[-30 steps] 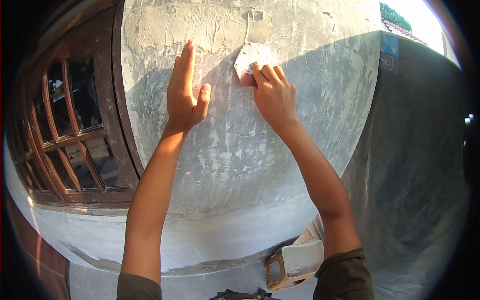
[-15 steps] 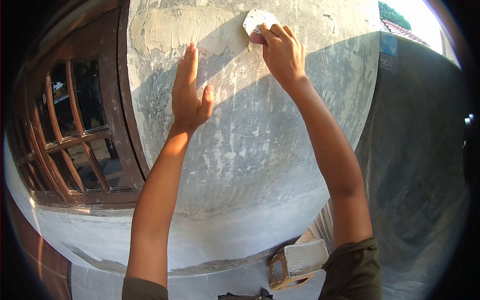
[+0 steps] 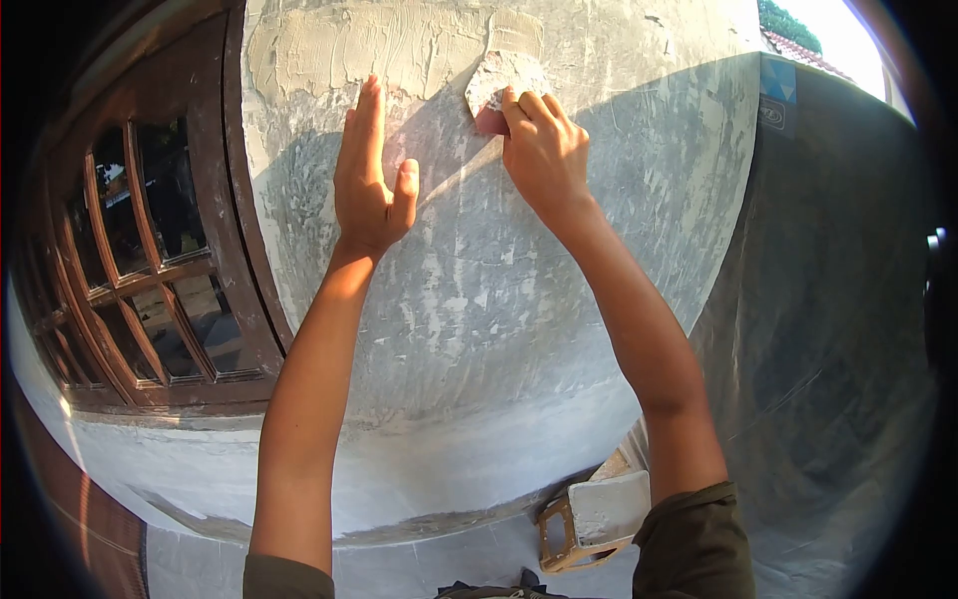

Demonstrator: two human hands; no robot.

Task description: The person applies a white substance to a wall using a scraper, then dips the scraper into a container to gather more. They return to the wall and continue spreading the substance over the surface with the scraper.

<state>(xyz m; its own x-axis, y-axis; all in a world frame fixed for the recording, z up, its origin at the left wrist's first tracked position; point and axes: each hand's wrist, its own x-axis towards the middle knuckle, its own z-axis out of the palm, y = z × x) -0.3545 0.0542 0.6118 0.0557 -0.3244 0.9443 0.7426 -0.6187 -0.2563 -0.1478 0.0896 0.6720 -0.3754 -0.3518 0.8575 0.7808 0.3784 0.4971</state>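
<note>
My right hand point(image 3: 547, 150) grips a flat putty scraper point(image 3: 490, 121) whose reddish edge shows beside the fingers. Pale, lumpy putty point(image 3: 506, 77) covers most of its face, and the blade lies against the upper part of the wall point(image 3: 449, 270). Fingers straight and pointing up, thumb apart, my left hand point(image 3: 371, 190) is held up to the left of the scraper, with nothing in it. Above both hands runs a band of cream putty point(image 3: 369, 45) with ridged trowel marks. The wall below is patchy grey and white.
On the left is a brown wooden window frame point(image 3: 150, 270) with glass panes. A dark sheet point(image 3: 828, 299) hangs at the right. Low on the tiled floor, a plastic stool point(image 3: 559, 539) carries a whitish tray point(image 3: 611, 507). Sunlight and shadow cross the wall.
The scraper and my right hand have moved down and slightly left, and a fresh strip of putty shows above the blade. My left hand has shifted slightly left.
</note>
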